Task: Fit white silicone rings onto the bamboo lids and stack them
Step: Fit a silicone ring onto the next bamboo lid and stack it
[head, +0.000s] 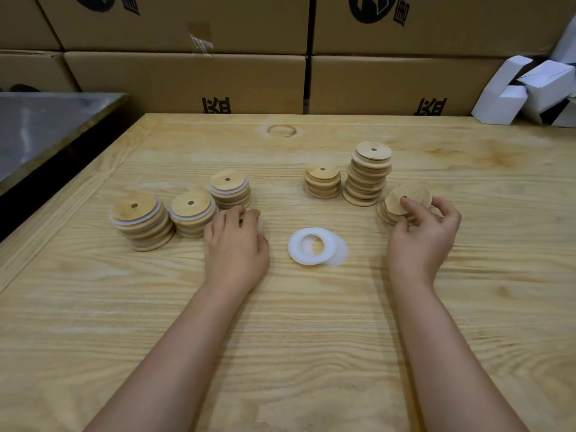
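Forearms [174, 353] run up from the near edge. Right hand [420, 235] pinches the top bamboo lid [394, 201] of a low pile; silicone rings [314, 246] lie flat on the counter [311, 322] between both hands, nearer the left hand [237, 241] (its grip covers a white-edged lid [259, 224]; whether holding, I cannot tell).

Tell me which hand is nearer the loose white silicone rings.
Left. The left hand sits just left of the rings; the right hand is farther right, pinching a bamboo lid.
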Tool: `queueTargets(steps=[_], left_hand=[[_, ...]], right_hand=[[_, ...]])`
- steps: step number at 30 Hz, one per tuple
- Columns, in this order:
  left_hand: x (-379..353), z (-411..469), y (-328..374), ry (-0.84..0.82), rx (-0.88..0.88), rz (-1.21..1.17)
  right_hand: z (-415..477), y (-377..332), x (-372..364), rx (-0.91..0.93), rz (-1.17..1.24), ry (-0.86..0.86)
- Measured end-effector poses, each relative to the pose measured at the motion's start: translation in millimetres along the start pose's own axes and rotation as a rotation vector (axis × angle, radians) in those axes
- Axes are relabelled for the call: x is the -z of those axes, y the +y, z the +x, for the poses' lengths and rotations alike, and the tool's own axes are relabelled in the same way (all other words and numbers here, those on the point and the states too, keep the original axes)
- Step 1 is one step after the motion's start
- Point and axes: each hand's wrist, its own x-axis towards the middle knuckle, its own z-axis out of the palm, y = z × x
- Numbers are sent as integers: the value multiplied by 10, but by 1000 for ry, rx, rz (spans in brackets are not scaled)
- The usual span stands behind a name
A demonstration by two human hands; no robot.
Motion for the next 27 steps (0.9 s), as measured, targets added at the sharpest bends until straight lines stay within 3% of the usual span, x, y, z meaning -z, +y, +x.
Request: queueTargets(steps=[4, 8, 11, 14, 20, 24, 27], left_hand=[[-2, -5, -5, -3, -1, -10], [21, 1, 19, 59, -31, -65], [81, 6, 98, 124, -137, -312], [109, -14, 152, 37, -227, -598], [89, 1, 200, -44, -21, -1011], [80, 14, 230, -16, 108, -1148], [82, 30, 234, 1, 179, -1164]], right_hand=[[-8, -19, -4, -21, 60, 9], [-98, -110, -50, 108, 128, -11], [-245, -209, -115, 224, 203, -137], [-377, -321, -156, 259, 320, -301], [-509, -369, -224, 246, 420, -614], [-498, -361, -204, 274, 375, -609], [-434, -313, -215, 276, 182, -544]])
